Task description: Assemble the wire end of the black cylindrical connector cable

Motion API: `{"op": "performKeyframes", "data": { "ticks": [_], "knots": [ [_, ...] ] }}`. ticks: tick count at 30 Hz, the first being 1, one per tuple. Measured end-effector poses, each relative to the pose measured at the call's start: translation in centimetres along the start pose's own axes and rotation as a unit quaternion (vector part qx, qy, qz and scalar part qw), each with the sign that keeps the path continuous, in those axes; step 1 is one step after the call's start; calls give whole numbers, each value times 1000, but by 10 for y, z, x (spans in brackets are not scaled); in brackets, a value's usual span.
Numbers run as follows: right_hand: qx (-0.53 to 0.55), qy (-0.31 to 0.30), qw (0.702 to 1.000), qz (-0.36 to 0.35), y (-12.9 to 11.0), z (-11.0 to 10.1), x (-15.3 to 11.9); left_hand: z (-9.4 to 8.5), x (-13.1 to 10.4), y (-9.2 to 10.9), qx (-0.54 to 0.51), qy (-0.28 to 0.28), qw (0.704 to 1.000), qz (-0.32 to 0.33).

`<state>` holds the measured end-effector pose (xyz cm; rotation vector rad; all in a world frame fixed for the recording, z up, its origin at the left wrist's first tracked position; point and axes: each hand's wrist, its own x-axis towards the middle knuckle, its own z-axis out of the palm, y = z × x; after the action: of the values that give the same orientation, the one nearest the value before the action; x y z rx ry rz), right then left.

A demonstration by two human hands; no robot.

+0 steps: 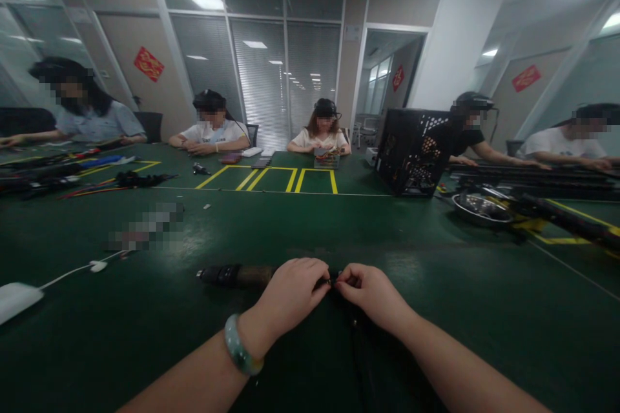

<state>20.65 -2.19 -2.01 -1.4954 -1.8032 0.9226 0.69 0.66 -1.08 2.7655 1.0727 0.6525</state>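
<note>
A dark tube-shaped tool point(252, 275) lies crosswise on the green table, with a black ringed collar and a small metal tip at its left end. It looks like an electric screwdriver. My left hand point(298, 287) is closed around its right end, covering part of it, with thumb and fingers pinched. Close beside it, my right hand point(371, 290) pinches a small dark piece at the same spot; what it is does not show clearly. From below the right hand, a thin black cord point(356, 329) runs toward me. The fingertips of both hands nearly meet.
A white cable with a white box point(19, 302) lies left. Farther left are bundled wires point(130, 179). A black computer case point(411, 151) stands right of centre, near a metal bowl point(482, 208) and a black-yellow tool point(557, 213). Several people sit around the table.
</note>
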Motion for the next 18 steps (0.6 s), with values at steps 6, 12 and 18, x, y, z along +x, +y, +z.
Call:
{"op": "performKeyframes", "data": {
  "ticks": [6, 12, 18],
  "knots": [
    [-48, -9, 999, -23, -2, 0, -2, -5, -1, 4, -4, -11, 1000, 21],
    [-94, 1, 995, -32, -4, 2, -5, -4, -3, 3, -6, 7, 1000, 9],
    [-65, -1, 998, -24, -3, 2, -3, -3, -2, 2, -5, 6, 1000, -12]
  ]
}}
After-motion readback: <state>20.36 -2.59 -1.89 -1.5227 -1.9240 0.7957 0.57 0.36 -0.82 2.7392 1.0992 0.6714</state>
